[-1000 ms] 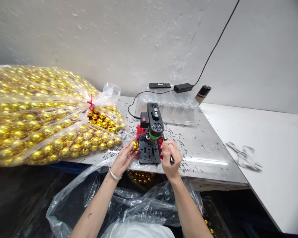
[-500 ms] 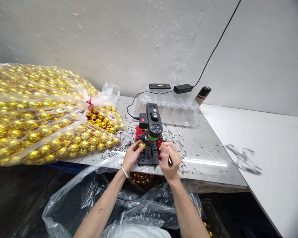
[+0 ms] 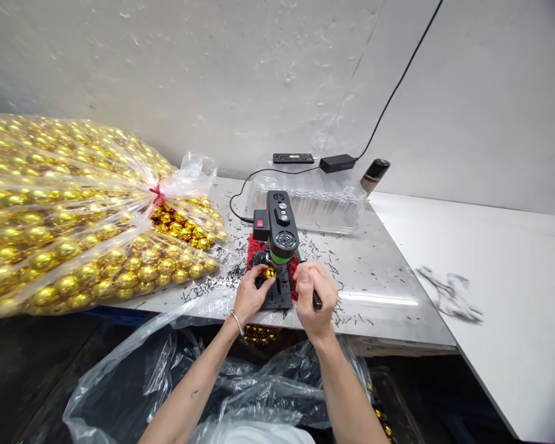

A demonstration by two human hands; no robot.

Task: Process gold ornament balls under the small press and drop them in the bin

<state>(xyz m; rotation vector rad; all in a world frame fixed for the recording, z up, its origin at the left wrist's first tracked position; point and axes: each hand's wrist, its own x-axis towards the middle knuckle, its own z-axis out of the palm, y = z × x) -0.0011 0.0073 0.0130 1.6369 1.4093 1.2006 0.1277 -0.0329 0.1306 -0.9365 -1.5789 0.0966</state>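
Note:
A small black machine [image 3: 283, 225] with a green ring under its head stands on a red mat [image 3: 255, 243]. Between the thumb and fingers of my left hand [image 3: 252, 293] is a gold ball [image 3: 269, 272], held just under the machine's head, over the black base plate [image 3: 280, 296]. My right hand [image 3: 316, 296] is wrapped round a lever with a black grip [image 3: 317, 301] at the machine's right side. Small black scraps lie around the machine.
A big clear bag of gold balls [image 3: 65, 246] fills the left. Behind the machine are a clear plastic tray [image 3: 328, 209], a power adapter [image 3: 337, 163] and a spray can [image 3: 374, 175]. White gloves [image 3: 451, 295] lie at the right; a plastic bag [image 3: 134, 376] hangs below the table edge.
My left hand has moved the gold ball slightly right, further under the machine's head. My right hand remains on the lever. The whole view has shifted slightly.

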